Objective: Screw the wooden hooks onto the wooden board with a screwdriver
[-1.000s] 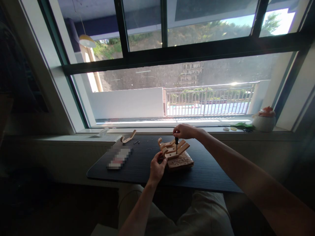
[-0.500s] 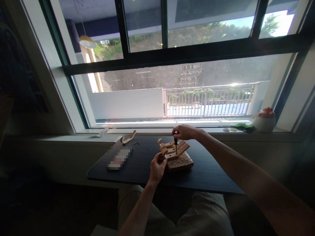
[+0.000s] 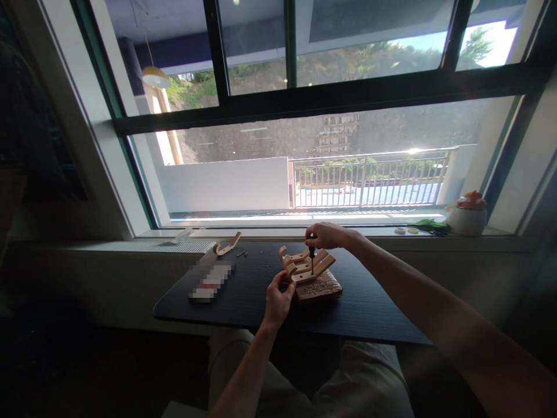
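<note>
My right hand [image 3: 329, 235] is closed around the dark handle of a screwdriver [image 3: 312, 264], which stands nearly upright. Its tip meets the nearest wooden hook [image 3: 304, 277], at a hole or screw I cannot make out. Several such hooks, curled at the left end and slanting up at the right, lie side by side on a brown, rough-surfaced wooden board [image 3: 326, 288]. From the left, my left hand [image 3: 278, 302] pinches the curled end of the nearest hook, beside the board's edge. Part of its fingers is hidden behind the hook.
A loose wooden hook [image 3: 226, 248] lies at the table's back left, with a few screws [image 3: 242, 254] beside it. A blurred-out flat item [image 3: 212, 283] rests on the left of the dark table [image 3: 252, 307]. A white pot [image 3: 466, 219] stands on the windowsill at right.
</note>
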### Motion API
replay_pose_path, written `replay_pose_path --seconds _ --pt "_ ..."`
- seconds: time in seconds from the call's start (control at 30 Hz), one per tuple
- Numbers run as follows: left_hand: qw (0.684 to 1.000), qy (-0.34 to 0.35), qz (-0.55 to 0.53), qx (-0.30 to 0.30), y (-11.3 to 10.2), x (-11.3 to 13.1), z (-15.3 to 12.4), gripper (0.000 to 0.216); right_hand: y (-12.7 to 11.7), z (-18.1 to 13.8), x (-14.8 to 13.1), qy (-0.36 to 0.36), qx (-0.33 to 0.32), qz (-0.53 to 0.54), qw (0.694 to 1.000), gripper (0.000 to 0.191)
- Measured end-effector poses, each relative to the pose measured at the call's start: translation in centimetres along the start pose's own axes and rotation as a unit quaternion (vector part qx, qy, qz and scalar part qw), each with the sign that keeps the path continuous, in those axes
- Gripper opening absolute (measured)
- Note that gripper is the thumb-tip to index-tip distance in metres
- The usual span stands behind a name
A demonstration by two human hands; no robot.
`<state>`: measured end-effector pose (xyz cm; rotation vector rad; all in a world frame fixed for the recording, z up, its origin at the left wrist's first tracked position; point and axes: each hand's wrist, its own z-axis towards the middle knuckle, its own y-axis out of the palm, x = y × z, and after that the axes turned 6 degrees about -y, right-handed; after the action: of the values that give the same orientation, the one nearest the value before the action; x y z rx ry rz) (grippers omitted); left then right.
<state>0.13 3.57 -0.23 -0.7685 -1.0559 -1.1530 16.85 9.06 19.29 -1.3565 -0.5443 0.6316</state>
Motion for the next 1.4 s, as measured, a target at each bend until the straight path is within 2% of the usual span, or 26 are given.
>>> replay_pose_path --seconds 0.13,0.43,0.7,1.13,1.4 --pt "1.000 0.000 0.006 -0.005 0.0 0.2 -0.1 0.032 -0.2 -0.1 0.1 -0.004 0.008 0.003 1.000 0.025" --pt "1.000 -0.005 0.008 -0.003 0.0 0.4 -0.1 0.033 1.3 0.3 1.2 -0.002 0.015 0.030 0.999 0.031" --pt "1.000 -0.017 -0.005 0.001 0.0 1.1 -0.3 0.033 0.3 -0.1 0.6 -0.023 0.013 0.041 0.999 0.026" --pt "1.000 0.000 0.004 0.005 0.0 0.8 -0.3 0.031 1.4 0.5 0.7 -0.026 0.024 0.056 0.998 0.030" --pt "1.000 -0.011 -0.006 0.009 0.0 0.9 -0.2 0.031 0.6 0.3 0.9 -0.030 0.027 0.032 0.999 0.028"
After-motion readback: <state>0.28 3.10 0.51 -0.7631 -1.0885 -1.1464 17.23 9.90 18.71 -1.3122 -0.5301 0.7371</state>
